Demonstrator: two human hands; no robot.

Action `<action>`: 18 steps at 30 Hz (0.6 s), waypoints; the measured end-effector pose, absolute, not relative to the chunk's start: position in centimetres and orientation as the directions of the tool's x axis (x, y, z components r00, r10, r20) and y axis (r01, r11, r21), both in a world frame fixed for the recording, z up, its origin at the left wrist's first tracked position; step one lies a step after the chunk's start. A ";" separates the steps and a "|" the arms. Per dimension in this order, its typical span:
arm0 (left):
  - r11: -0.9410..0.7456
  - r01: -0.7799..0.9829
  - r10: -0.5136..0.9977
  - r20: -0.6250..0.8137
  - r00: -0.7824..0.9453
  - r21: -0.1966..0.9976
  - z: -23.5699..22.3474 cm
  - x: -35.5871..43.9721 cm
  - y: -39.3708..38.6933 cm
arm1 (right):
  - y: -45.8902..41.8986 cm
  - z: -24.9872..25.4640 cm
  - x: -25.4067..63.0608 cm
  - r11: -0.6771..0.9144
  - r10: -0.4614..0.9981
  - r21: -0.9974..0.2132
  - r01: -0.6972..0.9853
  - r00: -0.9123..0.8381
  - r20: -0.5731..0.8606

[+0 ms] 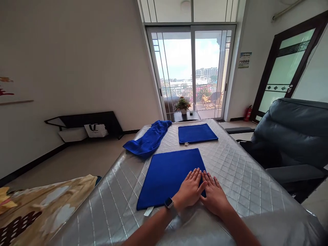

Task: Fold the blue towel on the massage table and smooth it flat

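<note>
Both hands down on the work. Left hand (191, 188): palm down on the near blue cloth (169, 171), toward its right side; grip spread flat, fingers straight and close together, nothing clasped. Dark smartwatch (168, 203) on the left wrist. Right hand (214, 194): also palm down, at the right edge of the same cloth, mostly over the silver cover; grip flat, fingers extended, nothing clasped. The 2 hands lie side by side, left thumb reaching across to the right hand.

Near blue cloth: flat, 4-sided, neat edges, white label (149, 211) sticking out at the near edge, by the left corner. It lies on a quilted silver cover (246, 181) with a diamond pattern.

2 more blue pieces on the same cover. Far blue cloth (197, 133): flat and 4-sided, beyond the near cloth and a little right, apart from it; small pale label (186, 144) at its near edge. Crumpled blue cloth (153, 136): loose and wrinkled, along the left edge of the cover.

Surroundings: dark padded armchair (294, 130) at right; patterned blanket (61, 201) at lower left; white bag (96, 130) by the left wall; potted flowers (182, 103) ahead, in front of sliding glass doors (174, 61); red fire extinguisher (247, 113) near the brown-framed door (282, 68).
</note>
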State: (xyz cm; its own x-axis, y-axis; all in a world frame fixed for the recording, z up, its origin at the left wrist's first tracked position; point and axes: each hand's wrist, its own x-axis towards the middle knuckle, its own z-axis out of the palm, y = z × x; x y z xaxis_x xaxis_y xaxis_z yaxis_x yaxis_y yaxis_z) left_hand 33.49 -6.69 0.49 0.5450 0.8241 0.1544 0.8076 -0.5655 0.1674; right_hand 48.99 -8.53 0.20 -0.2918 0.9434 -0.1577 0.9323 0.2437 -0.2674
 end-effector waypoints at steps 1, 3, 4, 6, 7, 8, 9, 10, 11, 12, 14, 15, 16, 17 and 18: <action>-0.543 0.820 0.839 0.135 0.527 0.181 0.4 34.0 -6.1 | -8.5 0.3 49.0 0.248 0.943 -0.265 0.932 -0.295 -0.155; -0.536 0.822 0.844 0.126 0.521 0.192 -0.1 34.3 -5.5 | -8.5 0.3 49.0 0.256 0.941 -0.265 0.929 -0.303 -0.153; -0.543 0.817 0.840 0.133 0.526 0.194 -0.4 34.1 -5.4 | -8.5 0.3 49.0 0.260 0.939 -0.268 0.928 -0.307 -0.152; -0.554 0.810 0.833 0.145 0.534 0.193 -1.0 33.6 -5.5 | -8.6 0.3 49.2 0.265 0.938 -0.278 0.923 -0.314 -0.150; -0.555 0.809 0.832 0.141 0.537 0.193 -1.2 33.3 -5.6 | -8.6 0.3 49.3 0.266 0.937 -0.287 0.920 -0.317 -0.147; -0.552 0.811 0.834 0.133 0.535 0.196 -1.3 33.0 -5.8 | -8.6 0.2 49.4 0.268 0.937 -0.297 0.916 -0.320 -0.143; -0.545 0.815 0.839 0.124 0.530 0.199 -1.4 32.7 -6.0 | -8.6 0.1 49.5 0.270 0.936 -0.307 0.913 -0.323 -0.138; -0.540 0.817 0.842 0.116 0.527 0.204 -1.4 32.4 -6.1 | -8.6 0.0 49.6 0.273 0.936 -0.315 0.909 -0.327 -0.133; -0.537 0.818 0.843 0.110 0.526 0.208 -1.3 32.2 -6.2 | -8.6 -0.1 49.7 0.278 0.934 -0.320 0.906 -0.332 -0.130; -0.537 0.817 0.843 0.109 0.526 0.210 -1.3 31.9 -6.4 | -8.5 -0.2 49.8 0.284 0.932 -0.322 0.903 -0.338 -0.128; -0.549 0.809 0.835 0.117 0.537 0.207 -1.1 31.3 -6.6 | -8.5 -0.4 49.9 0.293 0.930 -0.322 0.900 -0.347 -0.123; -0.561 0.802 0.827 0.120 0.548 0.204 -1.1 30.9 -6.8 | -8.5 -0.4 49.9 0.293 0.930 -0.322 0.900 -0.347 -0.121; -0.571 0.796 0.821 0.123 0.558 0.199 -1.0 30.5 -6.9 | -8.5 -0.4 49.9 0.291 0.931 -0.324 0.900 -0.344 -0.122; -0.578 0.792 0.816 0.125 0.565 0.195 -0.9 30.0 -7.2 | -8.5 -0.3 49.9 0.286 0.932 -0.326 0.901 -0.340 -0.125; -0.582 0.791 0.813 0.127 0.568 0.190 -0.8 29.5 -7.4 | -8.5 -0.2 49.9 0.279 0.933 -0.328 0.902 -0.336 -0.130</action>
State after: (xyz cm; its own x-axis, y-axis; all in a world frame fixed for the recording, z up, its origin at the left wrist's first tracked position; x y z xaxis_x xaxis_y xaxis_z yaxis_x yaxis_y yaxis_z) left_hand 29.54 -7.41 -0.80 0.5677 0.8134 0.1267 0.7911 -0.5816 0.1897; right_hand 49.88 -8.52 -0.19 -0.3359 0.9328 -0.1304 0.9024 0.2790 -0.3284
